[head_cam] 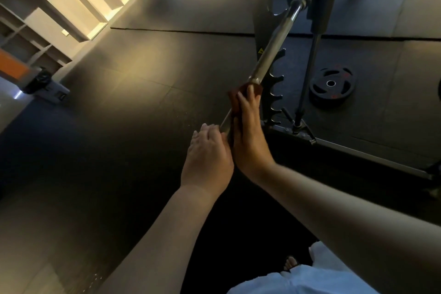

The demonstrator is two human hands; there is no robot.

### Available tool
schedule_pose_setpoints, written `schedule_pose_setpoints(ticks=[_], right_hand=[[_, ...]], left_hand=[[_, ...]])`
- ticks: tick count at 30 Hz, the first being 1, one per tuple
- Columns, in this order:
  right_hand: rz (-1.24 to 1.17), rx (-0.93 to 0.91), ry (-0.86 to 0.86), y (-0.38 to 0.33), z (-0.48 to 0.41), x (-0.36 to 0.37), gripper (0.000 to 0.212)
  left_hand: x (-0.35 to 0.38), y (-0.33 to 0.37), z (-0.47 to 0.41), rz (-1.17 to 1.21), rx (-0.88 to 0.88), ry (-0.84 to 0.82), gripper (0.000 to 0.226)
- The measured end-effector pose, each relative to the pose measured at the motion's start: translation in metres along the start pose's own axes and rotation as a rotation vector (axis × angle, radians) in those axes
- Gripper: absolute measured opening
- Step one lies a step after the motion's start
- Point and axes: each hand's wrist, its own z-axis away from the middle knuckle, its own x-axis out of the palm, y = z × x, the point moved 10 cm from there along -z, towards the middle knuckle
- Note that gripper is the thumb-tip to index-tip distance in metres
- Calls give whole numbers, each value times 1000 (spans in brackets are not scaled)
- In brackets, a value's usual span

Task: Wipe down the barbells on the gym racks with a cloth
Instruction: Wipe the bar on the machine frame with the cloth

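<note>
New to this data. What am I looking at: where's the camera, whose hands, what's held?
There is one picture, taken by a camera worn on a person's head and looking down along their own bare arms. There is no robot. The right hand holds a reddish-brown cloth round a steel barbell that sits on a gym rack. The left hand holds the bar lower down. A black weight plate lies flat on the dark floor mats beside the rack.

Bare forearms (pixel 148 234), a white garment (pixel 298 280) below, bare toes (pixel 291 263) just beyond it.
</note>
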Motion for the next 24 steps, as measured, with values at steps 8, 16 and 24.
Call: schedule_pose_setpoints(ticks=[8, 16, 24], right_hand=[[258, -149, -14, -9, -38, -21, 46], [448, -257, -172, -23, -19, -2, 56], [317, -139, 16, -8, -68, -43, 43]], left_hand=[[-2, 2, -2, -45, -42, 10, 40], [-1, 2, -3, -52, -37, 14, 37], [-4, 4, -3, -16, -56, 46, 43]])
